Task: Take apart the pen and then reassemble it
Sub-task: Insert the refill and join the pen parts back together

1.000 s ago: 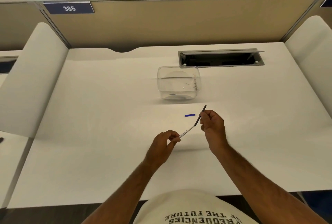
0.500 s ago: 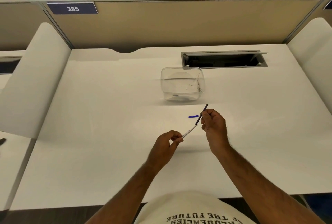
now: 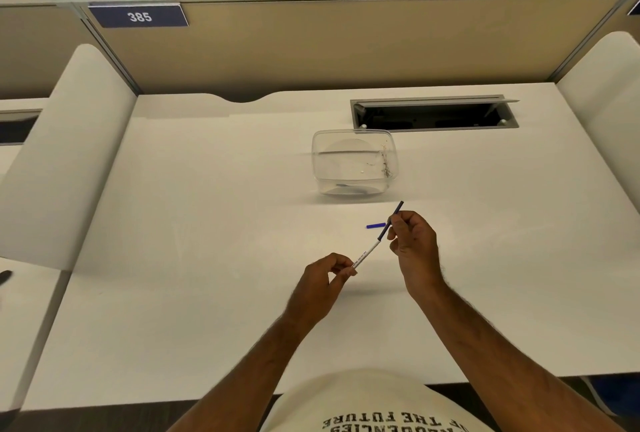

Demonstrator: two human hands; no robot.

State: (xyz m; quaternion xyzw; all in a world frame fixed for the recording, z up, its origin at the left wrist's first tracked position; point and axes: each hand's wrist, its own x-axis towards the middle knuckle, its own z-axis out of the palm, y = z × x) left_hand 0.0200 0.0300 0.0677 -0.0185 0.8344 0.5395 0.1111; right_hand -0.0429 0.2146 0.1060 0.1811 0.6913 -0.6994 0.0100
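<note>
I hold a thin pen in the air over the white desk (image 3: 207, 258). My left hand (image 3: 320, 284) pinches the lower end of the white pen barrel (image 3: 367, 254), which carries small printed text. My right hand (image 3: 414, 246) pinches the dark refill (image 3: 394, 215) that sticks out of the barrel's upper end and points up and to the right. Part of the refill is hidden behind my right fingers. A small blue pen piece (image 3: 375, 225) lies flat on the desk just left of my right hand, apart from both hands.
A clear plastic container (image 3: 353, 161) stands behind the hands, with small bits inside. Behind it is an open cable slot (image 3: 433, 114) in the desk. White side panels (image 3: 65, 161) flank the desk and a beige partition closes the back.
The dark refill shows slightly farther out of the white barrel than before. Both hands keep their grips and hold almost the same place.
</note>
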